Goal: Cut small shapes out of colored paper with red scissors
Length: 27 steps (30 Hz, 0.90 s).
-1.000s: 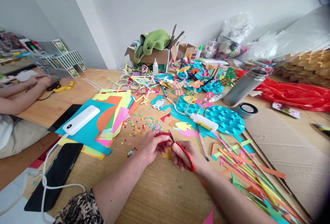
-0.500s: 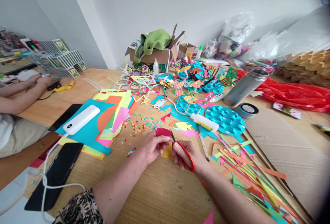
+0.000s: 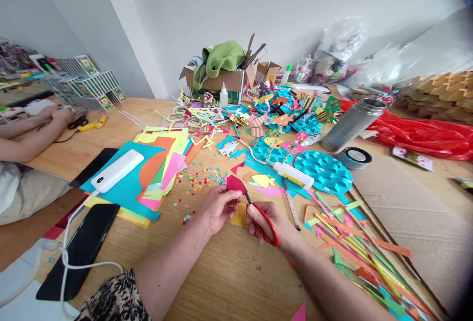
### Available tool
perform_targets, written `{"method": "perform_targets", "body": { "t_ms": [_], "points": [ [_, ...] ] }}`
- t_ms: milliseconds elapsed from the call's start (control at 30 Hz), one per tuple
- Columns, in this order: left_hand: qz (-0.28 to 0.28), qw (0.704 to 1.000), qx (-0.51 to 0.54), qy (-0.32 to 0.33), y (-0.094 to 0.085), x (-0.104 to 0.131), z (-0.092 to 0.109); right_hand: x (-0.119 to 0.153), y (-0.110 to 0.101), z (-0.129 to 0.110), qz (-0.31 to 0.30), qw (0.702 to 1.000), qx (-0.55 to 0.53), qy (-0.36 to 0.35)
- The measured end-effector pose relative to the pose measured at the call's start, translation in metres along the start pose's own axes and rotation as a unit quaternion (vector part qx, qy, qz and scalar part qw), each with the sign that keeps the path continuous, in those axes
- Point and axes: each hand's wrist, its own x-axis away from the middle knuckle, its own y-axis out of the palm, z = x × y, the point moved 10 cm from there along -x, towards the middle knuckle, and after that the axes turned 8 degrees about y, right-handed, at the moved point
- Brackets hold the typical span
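Note:
Pinched in my left hand [image 3: 219, 208] is a small piece of dark red paper [image 3: 235, 183], held up above the table. My right hand [image 3: 263, 220] grips red-handled scissors [image 3: 272, 232], whose blades touch the right edge of the red paper. Below and between the hands lies a yellow paper piece [image 3: 240, 216], partly covered by fingers. Tiny coloured paper bits [image 3: 201, 179] are scattered beyond my left hand. A yellow fish cutout [image 3: 263, 180] and a pen [image 3: 291, 204] lie just past my right hand.
Coloured paper sheets [image 3: 125, 173], a white power bank [image 3: 117, 170] and a black phone [image 3: 78, 252] lie left. Paper strips [image 3: 365, 247], a glue bottle [image 3: 293, 175], a steel flask [image 3: 353, 124] and cardboard [image 3: 406, 212] are right. Another person's hands [image 3: 55, 116] rest far left.
The red paper has turned in my left hand and now stands more upright, its top rounded. The scissor blades have closed further at its edge. Both hands stay in nearly the same place.

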Motion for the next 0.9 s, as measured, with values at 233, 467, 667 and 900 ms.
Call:
{"method": "perform_targets", "body": {
  "t_ms": [233, 467, 667, 900],
  "points": [
    [0.001, 0.999, -0.013, 0.032, 0.0021, 0.0024, 0.0088, 0.0001, 0.0013, 0.0010, -0.005, 1.000, 0.003, 0.005],
    [0.006, 0.999, -0.035, 0.038, 0.0017, 0.0026, 0.0103, 0.0014, 0.0035, -0.0013, -0.010, 1.000, 0.004, 0.005],
    [0.009, 0.998, -0.038, 0.043, 0.0008, 0.0009, 0.0105, 0.0019, 0.0041, -0.0020, -0.013, 1.000, -0.001, 0.008],
    [0.002, 0.999, -0.036, 0.034, 0.0026, 0.0027, 0.0091, 0.0011, 0.0023, 0.0001, -0.007, 1.000, -0.006, 0.010]
  ]
}}
